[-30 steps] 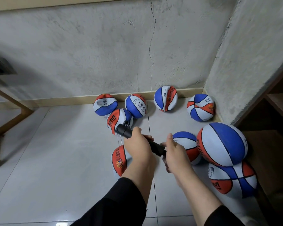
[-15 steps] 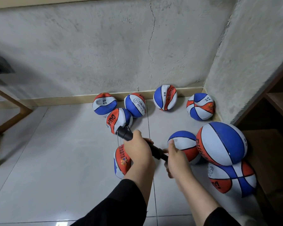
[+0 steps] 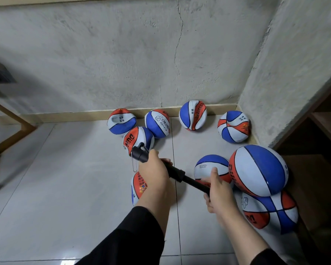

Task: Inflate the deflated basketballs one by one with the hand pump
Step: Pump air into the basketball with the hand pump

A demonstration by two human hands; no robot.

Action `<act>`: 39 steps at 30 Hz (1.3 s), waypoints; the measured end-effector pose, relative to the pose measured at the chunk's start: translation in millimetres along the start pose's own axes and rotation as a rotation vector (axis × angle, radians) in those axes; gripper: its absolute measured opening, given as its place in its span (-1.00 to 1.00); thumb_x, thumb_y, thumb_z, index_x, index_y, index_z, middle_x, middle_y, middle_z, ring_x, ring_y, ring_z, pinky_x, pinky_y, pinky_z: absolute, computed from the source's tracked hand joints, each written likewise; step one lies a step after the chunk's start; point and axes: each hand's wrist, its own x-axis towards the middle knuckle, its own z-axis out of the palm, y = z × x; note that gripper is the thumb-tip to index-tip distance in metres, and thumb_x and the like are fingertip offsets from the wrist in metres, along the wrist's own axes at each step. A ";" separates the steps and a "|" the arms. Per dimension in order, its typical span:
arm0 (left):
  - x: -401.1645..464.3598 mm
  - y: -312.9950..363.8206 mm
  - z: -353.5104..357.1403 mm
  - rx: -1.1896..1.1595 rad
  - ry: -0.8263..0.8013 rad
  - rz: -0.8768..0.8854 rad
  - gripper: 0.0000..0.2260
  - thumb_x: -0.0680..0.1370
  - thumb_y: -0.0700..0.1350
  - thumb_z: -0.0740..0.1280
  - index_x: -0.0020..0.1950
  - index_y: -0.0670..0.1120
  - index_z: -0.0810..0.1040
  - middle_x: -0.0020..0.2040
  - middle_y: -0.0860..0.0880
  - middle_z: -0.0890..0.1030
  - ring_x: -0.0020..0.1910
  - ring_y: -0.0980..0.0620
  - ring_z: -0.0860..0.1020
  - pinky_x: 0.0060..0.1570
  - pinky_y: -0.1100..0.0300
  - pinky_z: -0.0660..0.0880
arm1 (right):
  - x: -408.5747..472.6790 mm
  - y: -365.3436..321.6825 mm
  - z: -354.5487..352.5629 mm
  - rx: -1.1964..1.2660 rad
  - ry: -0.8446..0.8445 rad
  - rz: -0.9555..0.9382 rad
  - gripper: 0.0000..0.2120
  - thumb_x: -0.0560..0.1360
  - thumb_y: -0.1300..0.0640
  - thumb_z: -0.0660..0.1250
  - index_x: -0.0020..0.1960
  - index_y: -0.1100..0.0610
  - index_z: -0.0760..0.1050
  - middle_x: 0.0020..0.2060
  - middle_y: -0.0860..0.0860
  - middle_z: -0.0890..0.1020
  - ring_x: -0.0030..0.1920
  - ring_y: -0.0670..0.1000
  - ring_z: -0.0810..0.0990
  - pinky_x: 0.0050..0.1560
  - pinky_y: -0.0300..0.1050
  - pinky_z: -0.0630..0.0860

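My left hand [image 3: 154, 175] grips the barrel of a black hand pump [image 3: 177, 173], whose head points up and left. The pump's handle end sits in my right hand [image 3: 218, 194], with the piston rod drawn out between my hands. A thin hose or needle hangs from the pump head toward a red, white and blue basketball [image 3: 139, 189], mostly hidden under my left wrist. Several flattened basketballs [image 3: 157, 123] lie along the wall. A full round basketball [image 3: 258, 170] rests at the right on another ball [image 3: 269, 213].
A grey concrete wall runs behind the balls and turns a corner at the right. Wooden shelving [image 3: 325, 121] stands at the far right, and a wooden frame [image 3: 8, 131] stands at the left. The floor is pale tile [image 3: 55, 188].
My right hand has pulled the pump handle back to the right, drawing the rod out of the barrel. My left hand has kept the barrel roughly in place.
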 end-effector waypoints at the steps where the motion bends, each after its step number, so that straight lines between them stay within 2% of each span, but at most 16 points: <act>1: -0.2 -0.5 -0.1 0.008 0.004 0.000 -0.74 0.61 -0.12 0.25 0.23 -0.21 0.53 -0.36 -0.09 0.60 -0.43 0.01 0.56 -0.30 0.14 0.52 | -0.3 2.0 -1.0 -0.010 0.002 0.004 -0.41 0.68 -0.28 0.00 0.04 0.10 0.65 -0.36 0.00 0.50 -0.55 -0.08 0.44 -0.54 -0.27 0.31; 5: -10.2 -8.8 3.8 0.002 0.011 -0.003 -0.70 0.59 -0.12 0.23 0.26 -0.24 0.50 -0.38 -0.09 0.58 -0.47 0.02 0.54 -0.33 0.12 0.52 | 1.2 -1.1 10.7 -0.058 -0.032 -0.024 -0.41 0.68 -0.28 -0.03 -0.02 0.06 0.65 -0.38 0.01 0.50 -0.42 0.03 0.45 -0.40 -0.16 0.33; 8: -19.4 -10.0 5.8 -0.018 -0.009 -0.006 -0.71 0.58 -0.14 0.23 0.23 -0.27 0.49 -0.42 -0.08 0.56 -0.47 0.01 0.55 -0.36 0.16 0.48 | 0.0 -8.5 23.9 -0.119 -0.048 -0.133 -0.37 0.66 -0.31 -0.05 -0.07 0.06 0.64 -0.39 0.00 0.52 -0.33 0.06 0.45 -0.33 -0.15 0.33; 12: -24.0 -8.8 5.0 -0.026 -0.012 -0.007 -0.70 0.58 -0.16 0.23 0.24 -0.30 0.49 -0.43 -0.09 0.55 -0.51 0.03 0.53 -0.44 0.22 0.46 | -5.1 -17.0 32.1 -0.278 -0.027 -0.243 -0.37 0.72 -0.20 -0.08 0.01 0.16 0.64 -0.16 0.13 0.67 -0.10 0.17 0.60 -0.09 -0.09 0.44; 13: -22.7 -9.5 3.3 -0.024 -0.012 -0.016 -0.69 0.58 -0.15 0.23 0.25 -0.30 0.50 -0.43 -0.08 0.56 -0.51 0.03 0.54 -0.44 0.23 0.46 | -5.6 -17.2 31.9 -0.304 -0.034 -0.254 -0.37 0.72 -0.19 -0.10 0.02 0.16 0.64 -0.17 0.13 0.66 -0.11 0.16 0.60 -0.10 -0.10 0.43; 17: -19.3 -7.8 0.6 -0.021 -0.031 -0.030 -0.75 0.59 -0.12 0.25 0.19 -0.24 0.51 -0.42 -0.05 0.59 -0.50 0.05 0.56 -0.27 0.12 0.52 | -7.7 -19.3 26.2 -0.209 -0.078 -0.199 -0.42 0.69 -0.26 -0.03 -0.04 0.09 0.62 -0.47 0.01 0.53 -0.41 0.03 0.45 -0.35 -0.16 0.33; 20: -13.0 -3.0 1.3 -0.009 -0.003 -0.009 -0.81 0.62 -0.12 0.25 0.17 -0.17 0.52 -0.42 -0.04 0.60 -0.50 0.08 0.57 -0.32 0.19 0.52 | -1.4 -15.0 10.3 -0.117 -0.049 -0.090 -0.41 0.68 -0.28 -0.02 0.03 0.11 0.62 -0.49 0.08 0.52 -0.50 0.02 0.42 -0.47 -0.19 0.31; 25: -8.1 -2.4 0.0 -0.037 0.030 -0.021 -0.77 0.63 -0.12 0.25 0.24 -0.17 0.51 -0.39 -0.06 0.58 -0.49 0.07 0.55 -0.35 0.19 0.50 | 3.5 -5.1 -2.1 -0.101 -0.017 -0.015 -0.38 0.68 -0.27 -0.05 0.11 0.11 0.64 -0.32 0.07 0.57 -0.42 0.03 0.50 -0.41 -0.20 0.37; 29: -18.0 -12.5 3.1 -0.019 0.033 -0.030 -0.75 0.59 -0.13 0.24 0.22 -0.21 0.52 -0.36 -0.11 0.60 -0.48 0.02 0.55 -0.38 0.19 0.47 | 2.1 -8.1 13.3 -0.123 -0.044 0.002 -0.38 0.68 -0.29 -0.04 -0.01 0.11 0.64 -0.39 0.06 0.51 -0.44 0.06 0.43 -0.43 -0.19 0.31; 34: -26.1 -12.4 6.5 -0.059 0.025 -0.034 -0.95 0.59 -0.18 0.24 -0.04 -0.14 0.47 -0.45 -0.08 0.54 -0.48 -0.03 0.54 -0.32 0.14 0.50 | -1.3 -15.2 29.0 -0.212 -0.096 -0.095 -0.36 0.69 -0.26 -0.07 -0.01 0.16 0.62 -0.38 0.01 0.47 -0.42 0.04 0.40 -0.46 -0.20 0.31; 37: -22.3 -10.5 5.1 -0.065 0.000 -0.042 -0.93 0.59 -0.17 0.24 0.01 -0.14 0.47 -0.44 -0.08 0.55 -0.46 -0.03 0.54 -0.33 0.15 0.49 | -3.3 -19.4 29.5 -0.183 -0.113 -0.091 -0.38 0.69 -0.25 -0.05 0.02 0.14 0.62 -0.37 0.04 0.48 -0.42 0.05 0.40 -0.46 -0.17 0.32; 39: -17.5 -8.9 4.4 -0.036 -0.019 -0.032 -0.87 0.58 -0.13 0.24 0.08 -0.15 0.49 -0.40 -0.08 0.58 -0.42 -0.04 0.56 -0.35 0.17 0.45 | -5.2 -21.5 25.4 -0.152 -0.113 -0.082 -0.42 0.69 -0.26 -0.03 -0.01 0.11 0.62 -0.44 0.05 0.49 -0.49 0.02 0.39 -0.49 -0.20 0.29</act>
